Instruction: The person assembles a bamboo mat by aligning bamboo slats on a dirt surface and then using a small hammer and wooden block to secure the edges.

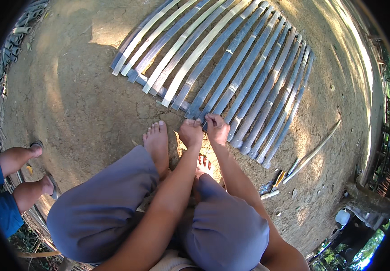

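A panel of split bamboo slats (238, 81) lies on the ground in front of me, the slats side by side over a crosspiece (134, 77) that shows between their near ends. My left hand (190, 132) is closed in a pinch at the near end of one dark slat. Right beside it, my right hand (218, 129) is also closed, thumb against fingers, over the neighbouring slat ends. Whatever the fingertips hold is too small or hidden to make out. My bare feet (157, 144) rest just short of the panel.
To the right lie a yellow-and-black-handled tool (279, 178), a small blue tangle (265, 187), a short pale stick (270, 194) and a long thin stick (314, 151). Another person's legs (23, 160) stand at the left. Cut bamboo (16, 40) is piled at the far left.
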`<state>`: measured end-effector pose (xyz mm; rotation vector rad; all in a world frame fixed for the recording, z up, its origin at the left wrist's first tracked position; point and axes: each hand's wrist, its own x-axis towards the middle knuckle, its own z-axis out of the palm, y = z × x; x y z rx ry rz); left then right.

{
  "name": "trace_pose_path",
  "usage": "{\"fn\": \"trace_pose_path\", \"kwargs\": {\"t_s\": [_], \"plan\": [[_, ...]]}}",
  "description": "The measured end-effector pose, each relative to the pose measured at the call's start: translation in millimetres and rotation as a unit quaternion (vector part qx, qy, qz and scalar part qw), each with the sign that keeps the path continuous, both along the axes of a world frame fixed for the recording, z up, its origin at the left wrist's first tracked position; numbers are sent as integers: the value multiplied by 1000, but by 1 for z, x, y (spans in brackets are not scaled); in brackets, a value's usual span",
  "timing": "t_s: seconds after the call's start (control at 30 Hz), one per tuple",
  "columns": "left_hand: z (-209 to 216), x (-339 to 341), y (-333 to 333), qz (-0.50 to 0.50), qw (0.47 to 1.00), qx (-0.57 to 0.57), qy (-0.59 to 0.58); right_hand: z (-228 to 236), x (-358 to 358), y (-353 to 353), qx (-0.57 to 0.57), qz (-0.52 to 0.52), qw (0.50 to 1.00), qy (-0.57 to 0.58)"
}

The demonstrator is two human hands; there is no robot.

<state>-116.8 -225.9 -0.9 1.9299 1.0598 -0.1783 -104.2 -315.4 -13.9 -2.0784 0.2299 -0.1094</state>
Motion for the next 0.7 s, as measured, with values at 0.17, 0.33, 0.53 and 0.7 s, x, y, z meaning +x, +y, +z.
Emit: {"fn": "trace_pose_path", "kwargs": {"t_s": [0.17,0.33,0.53,0.7], "plan": [[8,-2,5,-161,964,134,-166,6,-3,-6,-45,49,995,-70],[-1,6,17,-283,906,183,-256,9,-2,-10,-39,74,993,-80],[9,11,13,-352,890,214,-194,12,-3,-13,-23,86,992,-94],[3,13,10,-308,908,201,-202,14,0,-9,-13,92,990,-109]]}}
